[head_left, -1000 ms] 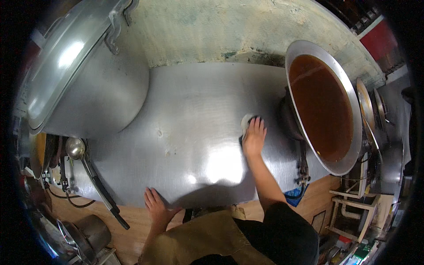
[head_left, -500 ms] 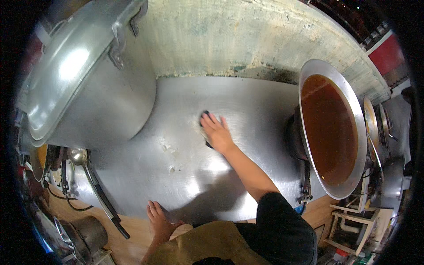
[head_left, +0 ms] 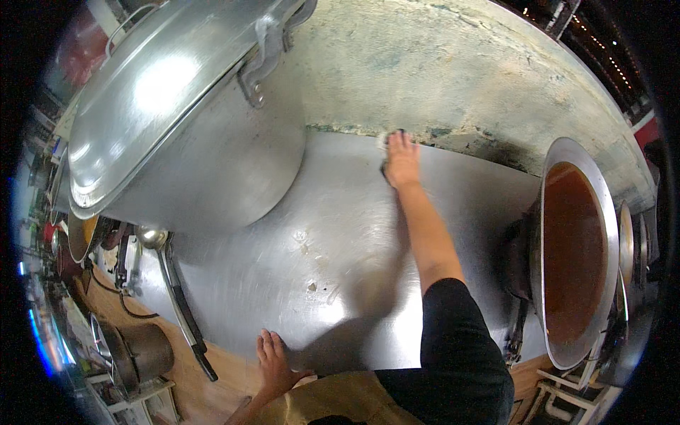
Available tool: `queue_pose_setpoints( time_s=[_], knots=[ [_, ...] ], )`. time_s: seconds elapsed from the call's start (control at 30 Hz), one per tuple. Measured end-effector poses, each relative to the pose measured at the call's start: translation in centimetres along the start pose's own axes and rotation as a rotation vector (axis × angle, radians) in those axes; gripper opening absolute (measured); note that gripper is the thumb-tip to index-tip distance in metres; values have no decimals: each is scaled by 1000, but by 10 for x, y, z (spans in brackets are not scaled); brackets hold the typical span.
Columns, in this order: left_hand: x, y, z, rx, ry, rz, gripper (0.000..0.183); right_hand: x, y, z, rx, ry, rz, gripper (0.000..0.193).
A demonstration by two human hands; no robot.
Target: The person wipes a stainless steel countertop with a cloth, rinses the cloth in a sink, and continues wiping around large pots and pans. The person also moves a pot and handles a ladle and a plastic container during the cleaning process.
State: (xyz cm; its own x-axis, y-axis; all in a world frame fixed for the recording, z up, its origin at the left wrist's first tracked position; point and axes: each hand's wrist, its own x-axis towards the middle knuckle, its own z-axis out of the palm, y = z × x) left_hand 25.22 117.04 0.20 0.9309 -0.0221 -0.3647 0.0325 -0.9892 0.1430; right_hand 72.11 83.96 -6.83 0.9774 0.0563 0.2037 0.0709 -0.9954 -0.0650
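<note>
At the back of the steel counter [head_left: 234, 283], by the foot of the wall, my right hand [head_left: 404, 161] presses down on a dark and whitish wiping rag [head_left: 384, 168]. Most of the rag lies hidden under the palm and fingers. Close to my body, my left hand [head_left: 276, 365] rests on the counter's front edge, fingers stretched out and holding nothing. Small wet scraps [head_left: 312, 287] lie on the metal between the two hands.
A big lidded aluminium pot [head_left: 234, 163] stands at the left. A wide metal pan of brown liquid [head_left: 575, 248] sits on a burner at the right. A long-handled ladle [head_left: 177, 290] lies near the left edge. A stained wall [head_left: 439, 78] bounds the back.
My right hand has slid the rag from mid-counter to the back edge by the wall. My left hand stays at the front edge. The whole view has shifted.
</note>
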Motion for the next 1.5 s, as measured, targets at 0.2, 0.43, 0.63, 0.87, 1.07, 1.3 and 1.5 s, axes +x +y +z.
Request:
queue_pose_setpoints(
  time_s=[0.2, 0.43, 0.63, 0.87, 1.07, 1.3, 1.5],
  knots=[
    [0, 7, -9, -13, -44, -55, 137, -6, -85, -5, 164, -13, -367, 57],
    [-3, 13, -18, -14, -13, -93, 132, -132, -147, -32, 178, -99, -810, 61],
    [2, -5, -45, -343, 232, -105, 105, -153, -155, -44, 288, -200, -1021, 52],
    [10, -132, -79, -56, 507, -713, 108, -84, -149, -19, 214, -53, -535, 57],
    [25, -203, -68, -325, 213, -1059, 122, -211, -220, -36, 290, -203, -994, 58],
    [24, -257, -13, -588, 382, -869, 75, -112, -84, -27, -13, -92, -502, 53],
    [-3, -267, -21, -910, 353, -612, 35, -133, 31, -16, 78, -5, 116, 47]
  ],
)
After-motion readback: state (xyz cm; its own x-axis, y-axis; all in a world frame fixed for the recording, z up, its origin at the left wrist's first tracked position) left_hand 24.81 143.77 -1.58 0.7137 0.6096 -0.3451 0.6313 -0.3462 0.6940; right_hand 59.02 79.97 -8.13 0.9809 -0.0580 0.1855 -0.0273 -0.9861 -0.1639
